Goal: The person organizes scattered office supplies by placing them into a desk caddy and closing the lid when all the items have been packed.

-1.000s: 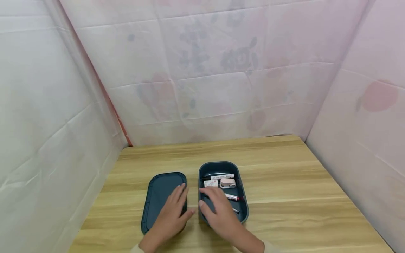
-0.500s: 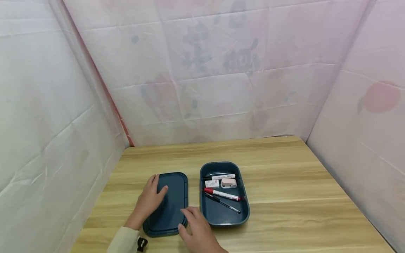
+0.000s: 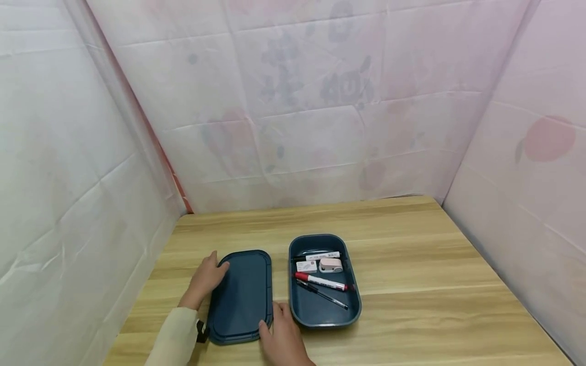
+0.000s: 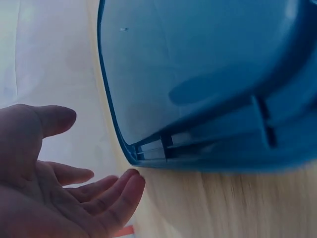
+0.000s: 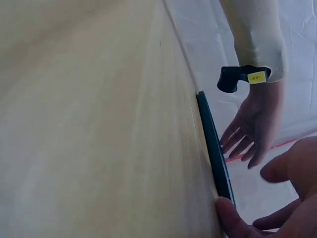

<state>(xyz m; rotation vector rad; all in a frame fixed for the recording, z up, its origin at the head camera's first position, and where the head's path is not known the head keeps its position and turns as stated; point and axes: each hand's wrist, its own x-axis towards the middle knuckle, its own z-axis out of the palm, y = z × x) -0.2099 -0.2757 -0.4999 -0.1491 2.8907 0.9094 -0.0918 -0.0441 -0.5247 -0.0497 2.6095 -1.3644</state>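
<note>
A dark blue rectangular lid (image 3: 242,295) with a raised border lies on the table. Beside its left edge is my left hand (image 3: 206,277), thumb toward the border. The left wrist view shows that hand's fingers loosely bent, near one corner of the lid (image 4: 208,59) and holding nothing. My right hand (image 3: 284,338) is at the lid's near right corner, thumb over the border. In the right wrist view a fingertip (image 5: 228,213) sits right at the lid's edge (image 5: 215,148), with the thumb spread apart from it.
Right of the lid stands a dark blue open box (image 3: 325,319). Inside are a black-capped marker (image 3: 322,256), a small white box (image 3: 306,267), a pink-and-white rounded item (image 3: 330,265), a red marker (image 3: 322,281) and a pen (image 3: 322,295). White sheeting (image 3: 297,142) surrounds the wooden table (image 3: 421,284).
Both hands have moved left, away from the box and its contents. My left hand has passed over the lid to its left edge; my right hand has come to the lid's near right corner.
</note>
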